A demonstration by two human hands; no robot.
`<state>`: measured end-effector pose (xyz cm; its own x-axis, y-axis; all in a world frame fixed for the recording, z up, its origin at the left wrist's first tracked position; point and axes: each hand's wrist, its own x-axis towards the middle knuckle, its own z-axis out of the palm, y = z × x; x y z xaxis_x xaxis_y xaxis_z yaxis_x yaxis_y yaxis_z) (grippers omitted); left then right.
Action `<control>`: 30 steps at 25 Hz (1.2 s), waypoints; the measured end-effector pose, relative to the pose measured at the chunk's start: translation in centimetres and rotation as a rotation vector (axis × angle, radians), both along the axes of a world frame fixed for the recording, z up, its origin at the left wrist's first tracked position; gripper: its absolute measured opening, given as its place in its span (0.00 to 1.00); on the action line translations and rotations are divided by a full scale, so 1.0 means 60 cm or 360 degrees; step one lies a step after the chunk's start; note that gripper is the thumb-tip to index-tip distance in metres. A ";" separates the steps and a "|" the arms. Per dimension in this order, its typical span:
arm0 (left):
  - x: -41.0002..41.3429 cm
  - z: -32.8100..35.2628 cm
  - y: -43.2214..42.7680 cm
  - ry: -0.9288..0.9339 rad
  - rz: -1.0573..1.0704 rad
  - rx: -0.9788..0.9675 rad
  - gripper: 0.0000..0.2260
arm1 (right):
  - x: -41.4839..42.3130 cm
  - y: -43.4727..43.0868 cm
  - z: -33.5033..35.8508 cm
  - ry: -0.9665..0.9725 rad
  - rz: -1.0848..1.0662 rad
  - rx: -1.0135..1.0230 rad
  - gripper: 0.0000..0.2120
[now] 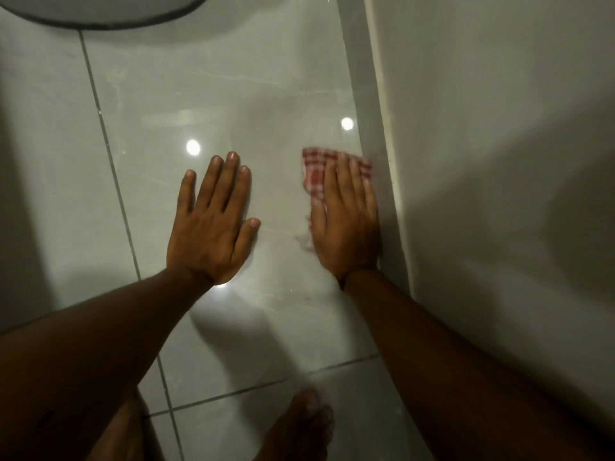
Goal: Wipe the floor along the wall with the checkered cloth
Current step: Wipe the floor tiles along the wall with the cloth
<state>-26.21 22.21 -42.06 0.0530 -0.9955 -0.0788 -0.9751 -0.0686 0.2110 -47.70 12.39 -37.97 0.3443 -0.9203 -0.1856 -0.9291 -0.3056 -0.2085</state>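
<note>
A red and white checkered cloth lies flat on the glossy grey floor tile, close to the foot of the white wall on the right. My right hand presses flat on top of the cloth, fingers together and pointing away from me; most of the cloth is hidden under it. My left hand rests flat on the bare tile to the left, fingers spread, holding nothing.
A pale skirting strip runs along the wall's base. A dark-rimmed grey mat lies at the top left. My bare foot stands on the tile near the bottom. Grout lines cross the floor.
</note>
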 end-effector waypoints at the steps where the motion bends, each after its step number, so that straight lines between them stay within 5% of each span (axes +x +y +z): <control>1: -0.001 0.000 -0.001 0.0001 0.0002 0.0006 0.35 | 0.019 -0.029 -0.002 0.0015 -0.0010 0.0006 0.34; 4: 0.002 0.002 -0.005 0.0007 0.0005 0.0037 0.35 | 0.027 -0.047 -0.015 0.0057 0.0047 -0.0015 0.32; 8: -0.005 0.015 -0.006 0.0073 0.0012 0.0101 0.34 | -0.046 0.056 0.005 -0.0217 -0.0049 0.0125 0.46; 16: -0.025 0.159 0.045 0.0191 -0.0020 0.0708 0.40 | -0.163 0.268 0.098 -0.0469 -0.0516 0.0494 0.20; 19: -0.017 0.277 0.066 0.0204 0.0072 0.0786 0.40 | -0.123 0.242 0.195 -0.0612 -0.0772 0.0704 0.21; 24: 0.029 0.451 0.020 0.0144 0.0204 0.0611 0.36 | -0.023 0.146 0.364 -0.0702 -0.0633 0.0463 0.19; 30: 0.189 0.611 -0.192 0.0043 0.0261 0.0227 0.35 | 0.203 -0.079 0.531 -0.0909 -0.0488 0.0388 0.24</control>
<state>-14.86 10.71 -5.39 0.2092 -0.9523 -0.2220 -0.9425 -0.2569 0.2138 -35.49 7.65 -6.08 0.1808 -0.9468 -0.2663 -0.6904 0.0707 -0.7199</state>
